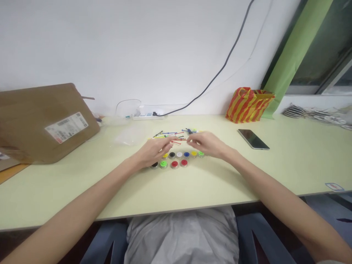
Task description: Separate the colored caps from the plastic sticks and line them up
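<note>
My left hand (pixel 154 150) reaches over the left end of the small round pieces, fingers stretched forward and thumb apart. Its fingertips are at the thin coloured sticks (pixel 169 133), which lie loosely in a pile and have small thickened ends. My right hand (pixel 208 143) is bent down at the right of the pile, fingers curled together; whether a stick is between them is hidden. A red stick (pixel 179 139) lies between the two hands. Nearer me stand two rows of round clear-based pieces with coloured tops, among them a white one (pixel 179 154), a blue one (pixel 186 154) and a red one (pixel 174 164).
A cardboard box (pixel 41 121) stands at the left, with a clear plastic bag (pixel 128 135) beside it. A power strip (pixel 147 116) lies along the wall. To the right are a striped bag (pixel 246 106) and a phone (pixel 253 139). The table's front edge (pixel 178 209) runs before my lap.
</note>
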The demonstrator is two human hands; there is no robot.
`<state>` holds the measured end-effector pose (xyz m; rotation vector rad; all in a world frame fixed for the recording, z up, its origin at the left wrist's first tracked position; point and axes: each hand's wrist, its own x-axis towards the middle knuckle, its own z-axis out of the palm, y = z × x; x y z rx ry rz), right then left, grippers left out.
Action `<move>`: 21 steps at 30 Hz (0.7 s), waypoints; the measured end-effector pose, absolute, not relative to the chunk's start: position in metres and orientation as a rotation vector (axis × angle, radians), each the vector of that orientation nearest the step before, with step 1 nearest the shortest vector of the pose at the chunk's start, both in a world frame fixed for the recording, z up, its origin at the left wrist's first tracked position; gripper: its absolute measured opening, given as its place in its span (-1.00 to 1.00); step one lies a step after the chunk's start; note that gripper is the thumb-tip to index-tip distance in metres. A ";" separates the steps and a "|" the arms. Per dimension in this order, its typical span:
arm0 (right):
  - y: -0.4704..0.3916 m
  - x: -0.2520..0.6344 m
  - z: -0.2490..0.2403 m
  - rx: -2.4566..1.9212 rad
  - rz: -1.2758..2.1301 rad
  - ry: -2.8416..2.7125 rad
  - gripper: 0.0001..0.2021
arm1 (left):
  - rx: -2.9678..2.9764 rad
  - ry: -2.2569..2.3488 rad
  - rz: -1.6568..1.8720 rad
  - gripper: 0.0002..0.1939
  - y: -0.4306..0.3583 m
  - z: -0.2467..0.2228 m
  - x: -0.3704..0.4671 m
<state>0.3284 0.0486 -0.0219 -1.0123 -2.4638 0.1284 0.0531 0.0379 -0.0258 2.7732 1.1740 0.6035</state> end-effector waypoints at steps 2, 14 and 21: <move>0.067 0.341 -0.027 -1.079 0.006 -2.330 -0.77 | 2.769 1.182 0.605 -0.50 0.038 -0.026 0.053; 0.116 0.359 -0.060 -1.296 -0.029 -2.429 -0.67 | 2.764 1.164 0.575 -0.51 0.038 -0.025 0.054; 0.112 0.350 -0.056 -1.383 -0.018 -2.436 -0.72 | 2.760 1.150 0.590 -0.52 0.039 -0.027 0.052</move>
